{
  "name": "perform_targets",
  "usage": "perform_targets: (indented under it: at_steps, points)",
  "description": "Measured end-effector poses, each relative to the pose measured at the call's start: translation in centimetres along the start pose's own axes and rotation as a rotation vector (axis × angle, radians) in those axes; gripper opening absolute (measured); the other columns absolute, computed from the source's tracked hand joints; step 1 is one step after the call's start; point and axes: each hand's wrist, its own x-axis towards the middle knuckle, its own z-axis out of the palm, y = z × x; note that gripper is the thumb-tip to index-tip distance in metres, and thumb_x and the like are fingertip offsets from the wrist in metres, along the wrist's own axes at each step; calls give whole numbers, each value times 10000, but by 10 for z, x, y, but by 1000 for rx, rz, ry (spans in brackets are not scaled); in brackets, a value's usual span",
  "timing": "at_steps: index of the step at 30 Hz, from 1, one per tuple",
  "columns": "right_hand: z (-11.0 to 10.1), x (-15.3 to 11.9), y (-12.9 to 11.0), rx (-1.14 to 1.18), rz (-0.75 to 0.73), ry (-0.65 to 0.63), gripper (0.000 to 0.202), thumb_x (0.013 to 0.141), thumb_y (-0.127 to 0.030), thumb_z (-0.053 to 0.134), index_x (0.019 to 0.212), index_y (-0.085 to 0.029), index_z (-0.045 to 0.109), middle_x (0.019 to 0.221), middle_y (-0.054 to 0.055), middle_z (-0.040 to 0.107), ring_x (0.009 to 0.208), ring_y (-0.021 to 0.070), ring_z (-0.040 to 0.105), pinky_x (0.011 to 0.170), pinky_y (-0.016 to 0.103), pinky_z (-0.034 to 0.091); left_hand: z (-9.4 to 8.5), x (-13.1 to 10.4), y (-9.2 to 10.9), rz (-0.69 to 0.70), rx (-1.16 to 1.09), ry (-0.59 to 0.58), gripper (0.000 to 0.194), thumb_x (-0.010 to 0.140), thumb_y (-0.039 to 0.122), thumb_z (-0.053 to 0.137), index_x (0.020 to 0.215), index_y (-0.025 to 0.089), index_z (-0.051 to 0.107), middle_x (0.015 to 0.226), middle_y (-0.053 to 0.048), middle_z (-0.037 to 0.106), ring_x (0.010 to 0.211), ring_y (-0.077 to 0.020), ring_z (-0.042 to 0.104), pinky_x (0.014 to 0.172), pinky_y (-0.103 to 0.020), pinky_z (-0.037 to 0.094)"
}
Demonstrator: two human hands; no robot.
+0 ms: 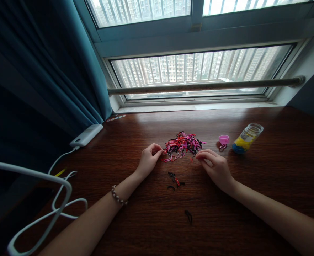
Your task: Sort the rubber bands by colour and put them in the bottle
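Note:
A loose pile of small hair elastics [183, 143] in pink, red and black lies on the brown wooden table. My left hand [149, 159] is at the pile's left edge, thumb and forefinger pinched on a reddish elastic [164, 152]. At the right edge, my right hand [214, 168] is closed in a pinch, with a thin dark elastic [193, 157] at its fingertips. Nearer to me lies a little group of black elastics with a red one [177, 181]. One more black elastic [188, 216] lies closer still.
Right of the pile are a small pink cup [224, 139], with a pink loop beside it, and a tilted glass jar [247, 138] with yellow and blue on it. A white power bank [86, 136] with a cable [66, 185] is at left, by the blue curtain [92, 89]. A window is behind.

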Motion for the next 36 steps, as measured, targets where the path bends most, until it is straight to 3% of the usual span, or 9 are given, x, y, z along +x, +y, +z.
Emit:
perform_targets:
  at_steps: [8,15,21,24,29,33,36]
  points:
    - [0,1,1,-46,66,-37,171,837,-181,442,872,-213,607,851,47,578,787,169,562,710,274,446,0,0,1,-2,-63,38,131,780,284,518,795,163,469,706,-35,648,714,-171,647,683,-293,496]
    - [2,0,8,-129,143,-92,244,818,-136,397,894,-202,620,826,48,502,763,167,526,704,288,435,-2,1,4,44,142,52,175,783,229,459,840,152,606,716,-17,631,658,-137,591,619,-239,450]
    - [2,1,6,-112,163,-101,260,825,-109,375,943,-184,595,860,56,477,802,170,513,739,297,426,-4,0,2,111,247,16,324,750,103,370,829,179,675,779,-19,635,749,-142,564,717,-250,419]
    - [1,1,2,-87,119,-78,240,838,-115,375,947,-178,578,870,61,483,814,170,508,743,292,423,-4,0,2,121,250,16,336,760,108,366,872,192,672,785,-17,628,741,-140,561,718,-253,419]
    - [0,-2,-6,-49,-32,-79,217,848,-126,390,978,-179,555,887,67,487,827,169,504,738,285,429,-1,1,1,51,123,46,198,795,239,459,913,162,597,759,-32,647,730,-159,611,686,-263,458]
    - [0,-3,-7,-42,-89,-95,214,845,-124,401,982,-186,552,888,68,490,818,167,507,723,287,436,0,1,-3,5,36,67,299,748,247,548,1034,167,506,803,-46,668,767,-180,642,696,-287,482]
    - [-1,-3,-7,-34,-97,-80,211,844,-123,405,980,-183,555,881,69,491,811,165,506,711,288,437,0,0,-2,-18,8,53,244,742,268,562,956,156,527,803,-58,672,786,-192,646,710,-301,487]
